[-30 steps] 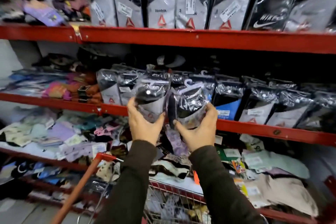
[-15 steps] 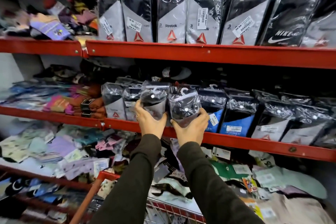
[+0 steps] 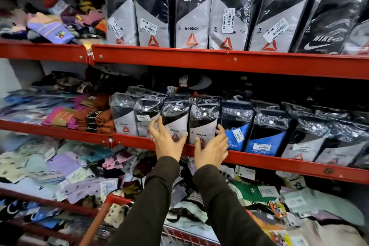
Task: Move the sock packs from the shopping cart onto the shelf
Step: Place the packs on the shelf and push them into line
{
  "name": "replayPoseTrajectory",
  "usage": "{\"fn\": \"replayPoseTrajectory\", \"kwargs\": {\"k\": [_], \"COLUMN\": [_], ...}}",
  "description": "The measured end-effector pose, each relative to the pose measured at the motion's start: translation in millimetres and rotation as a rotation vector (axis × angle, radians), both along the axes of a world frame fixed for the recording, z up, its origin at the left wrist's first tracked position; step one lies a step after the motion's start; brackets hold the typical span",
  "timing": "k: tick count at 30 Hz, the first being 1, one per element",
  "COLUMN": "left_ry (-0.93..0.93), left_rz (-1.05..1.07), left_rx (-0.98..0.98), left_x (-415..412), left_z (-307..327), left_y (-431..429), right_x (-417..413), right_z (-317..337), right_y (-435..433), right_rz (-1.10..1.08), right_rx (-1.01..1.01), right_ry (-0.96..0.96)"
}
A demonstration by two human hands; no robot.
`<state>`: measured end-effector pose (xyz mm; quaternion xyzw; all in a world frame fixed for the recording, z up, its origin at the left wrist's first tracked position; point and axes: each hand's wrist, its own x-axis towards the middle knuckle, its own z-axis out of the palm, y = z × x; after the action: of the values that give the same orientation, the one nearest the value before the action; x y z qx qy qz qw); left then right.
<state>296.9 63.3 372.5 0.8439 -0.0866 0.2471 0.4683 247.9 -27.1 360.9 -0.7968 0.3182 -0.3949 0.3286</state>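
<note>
Two black-and-grey Reebok sock packs stand upright side by side on the middle red shelf: the left pack and the right pack. My left hand is spread in front of the left pack, its fingertips at the pack's left edge. My right hand is spread at the right pack, fingers along its right side. Neither hand closes around a pack. The shopping cart with a red frame and wire basket is below my arms; its contents are mostly hidden.
More Reebok and blue Jockey packs line the middle shelf to the right. Tall Reebok and Nike packs fill the top shelf. Loose coloured socks lie piled on the lower shelves and at the left.
Both hands carried the two packs forward and set them upright on the middle shelf. The fingers have spread apart from their grip.
</note>
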Motion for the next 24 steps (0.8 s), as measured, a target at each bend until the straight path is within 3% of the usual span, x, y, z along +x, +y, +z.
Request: {"fn": "replayPoseTrajectory", "kwargs": {"k": [3,5,7,11,13,16,24], "left_ry": [-0.109,-0.242,-0.328,-0.383,-0.357,-0.308,-0.304], "left_rz": [0.028,0.019,-0.014,-0.003,-0.045,-0.099,-0.116], "left_rx": [0.084,0.246,0.487,0.994,1.155,1.190,1.124], "left_x": [-5,-2,11,39,47,51,46], "left_z": [-6,-4,6,40,50,55,46], "left_y": [6,12,16,16,13,9,14], "right_x": [-11,-18,-19,0,10,18,25], "right_z": [0,12,31,66,70,65,61], "right_y": [0,-5,-15,-35,-42,-50,-54], "right_rz": [0.004,0.040,0.133,0.221,0.241,0.289,0.253], "right_rx": [-0.039,-0.154,-0.356,-0.841,-0.981,-1.072,-1.103], "right_ry": [-0.135,-0.256,-0.263,0.103,0.303,0.469,0.498]}}
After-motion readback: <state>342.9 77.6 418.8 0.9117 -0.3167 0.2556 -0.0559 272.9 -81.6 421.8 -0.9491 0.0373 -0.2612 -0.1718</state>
